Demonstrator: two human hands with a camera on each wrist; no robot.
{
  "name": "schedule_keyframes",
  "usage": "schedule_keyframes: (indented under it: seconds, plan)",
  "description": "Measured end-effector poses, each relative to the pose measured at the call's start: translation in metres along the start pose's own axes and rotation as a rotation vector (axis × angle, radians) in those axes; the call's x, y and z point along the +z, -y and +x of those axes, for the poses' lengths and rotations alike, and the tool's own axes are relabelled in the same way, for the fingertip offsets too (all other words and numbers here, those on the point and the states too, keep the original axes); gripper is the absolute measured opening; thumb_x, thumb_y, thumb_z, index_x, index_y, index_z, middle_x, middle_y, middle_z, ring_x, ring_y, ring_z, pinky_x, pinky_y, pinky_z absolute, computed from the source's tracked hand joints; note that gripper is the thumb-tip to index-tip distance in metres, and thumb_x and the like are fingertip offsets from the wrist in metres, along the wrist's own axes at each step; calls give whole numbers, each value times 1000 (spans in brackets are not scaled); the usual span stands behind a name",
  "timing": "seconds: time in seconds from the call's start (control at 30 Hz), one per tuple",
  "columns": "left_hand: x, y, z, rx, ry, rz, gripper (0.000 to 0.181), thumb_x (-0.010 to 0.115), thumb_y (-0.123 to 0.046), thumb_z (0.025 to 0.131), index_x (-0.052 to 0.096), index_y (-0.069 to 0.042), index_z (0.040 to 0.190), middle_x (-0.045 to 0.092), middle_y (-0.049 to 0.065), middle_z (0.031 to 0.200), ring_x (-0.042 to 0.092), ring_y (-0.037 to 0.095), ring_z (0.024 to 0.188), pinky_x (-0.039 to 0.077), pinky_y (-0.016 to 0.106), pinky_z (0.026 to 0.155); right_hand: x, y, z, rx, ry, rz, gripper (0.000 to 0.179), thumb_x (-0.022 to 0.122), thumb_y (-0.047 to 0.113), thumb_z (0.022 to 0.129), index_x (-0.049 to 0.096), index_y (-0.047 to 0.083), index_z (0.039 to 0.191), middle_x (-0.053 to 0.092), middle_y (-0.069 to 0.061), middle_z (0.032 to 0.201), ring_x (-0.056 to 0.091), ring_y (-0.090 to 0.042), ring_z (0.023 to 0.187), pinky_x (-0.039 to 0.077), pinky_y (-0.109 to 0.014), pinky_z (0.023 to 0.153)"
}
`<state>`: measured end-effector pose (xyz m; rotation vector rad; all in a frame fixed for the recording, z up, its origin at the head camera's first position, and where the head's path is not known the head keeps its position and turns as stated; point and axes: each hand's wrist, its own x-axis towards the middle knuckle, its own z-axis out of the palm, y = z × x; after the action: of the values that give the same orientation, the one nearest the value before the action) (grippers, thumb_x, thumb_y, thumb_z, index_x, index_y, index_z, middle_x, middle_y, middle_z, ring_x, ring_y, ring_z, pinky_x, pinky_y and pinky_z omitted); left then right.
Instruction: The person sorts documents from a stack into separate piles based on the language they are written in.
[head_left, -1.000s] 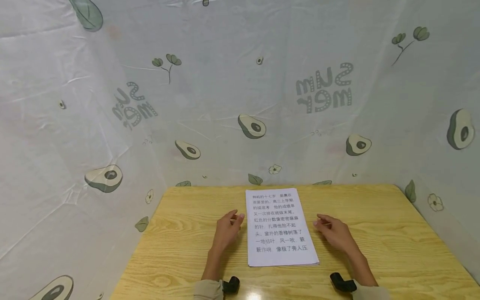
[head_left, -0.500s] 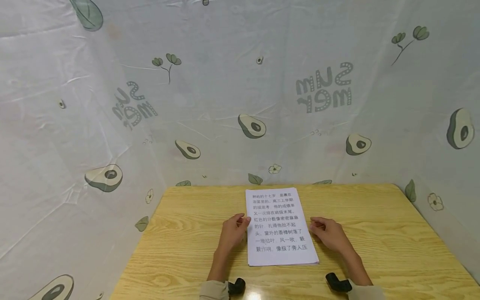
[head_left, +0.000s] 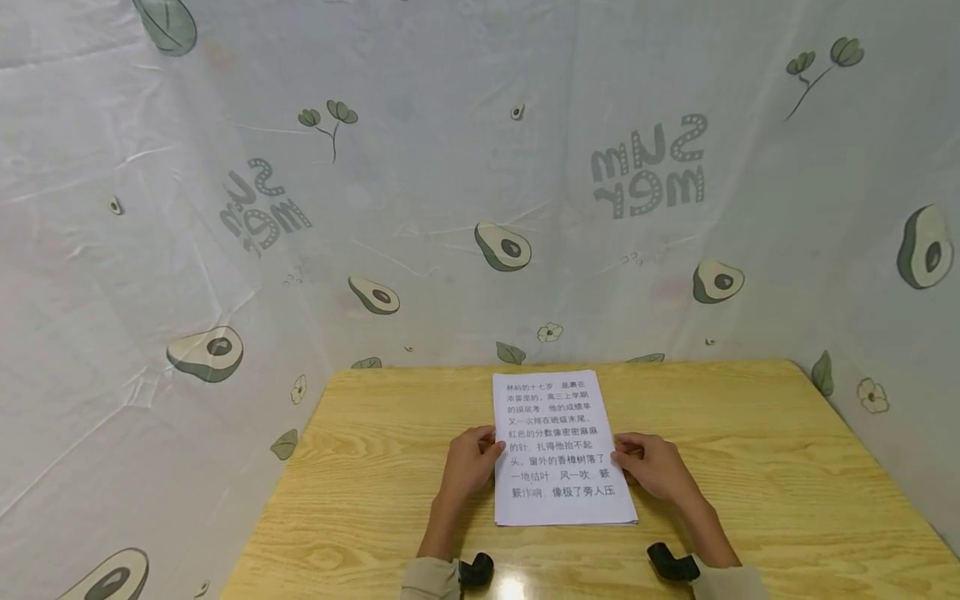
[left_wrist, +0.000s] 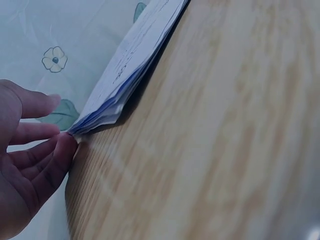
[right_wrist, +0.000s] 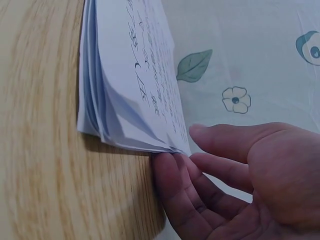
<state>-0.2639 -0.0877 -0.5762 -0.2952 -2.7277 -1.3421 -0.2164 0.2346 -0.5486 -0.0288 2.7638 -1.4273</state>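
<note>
A stack of white paper sheets (head_left: 555,508), printed with large dark characters, lies lengthwise on the wooden table. My left hand (head_left: 468,467) is at its left edge, the thumb overlapping the margin in the head view. Across from it, my right hand (head_left: 656,467) is at the right edge. In the left wrist view, bent fingertips (left_wrist: 69,142) meet the edge of the sheets while the thumb stands apart from the paper. The right wrist view has fingertips (right_wrist: 165,165) against the other edge, with the thumb raised just off it. Sheet edges look slightly fanned.
The yellow wood-grain table (head_left: 375,475) extends around the stack. A pale cloth (head_left: 420,167) printed with avocados, leaves and flowers encloses the back and sides. Black wrist devices (head_left: 477,570) are worn near both sleeve cuffs.
Both hands have moved inward from beside the stack to its left and right edges. The head view has shifted slightly. The stack lies in about the same place.
</note>
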Motion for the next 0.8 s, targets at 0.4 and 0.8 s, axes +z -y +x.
schedule_keyframes:
  seconds: [0.4, 0.8]
  plan:
    - [2, -1, 1, -14, 10, -41, 38, 76, -13, 98, 72, 6, 131, 73, 13, 108, 69, 16, 90, 58, 24, 73, 0, 2, 0, 30, 6, -16, 45, 73, 7, 99, 63, -16, 137, 75, -16, 104, 73, -19, 83, 62, -29, 62]
    - [1, -2, -2, 15, 1, 20, 26, 77, -11, 96, 78, 2, 118, 67, 6, 93, 53, 12, 82, 46, 23, 71, 6, 2, -2, 17, 12, -62, 44, 72, 7, 100, 64, -16, 137, 78, -22, 108, 71, -17, 79, 59, -26, 60]
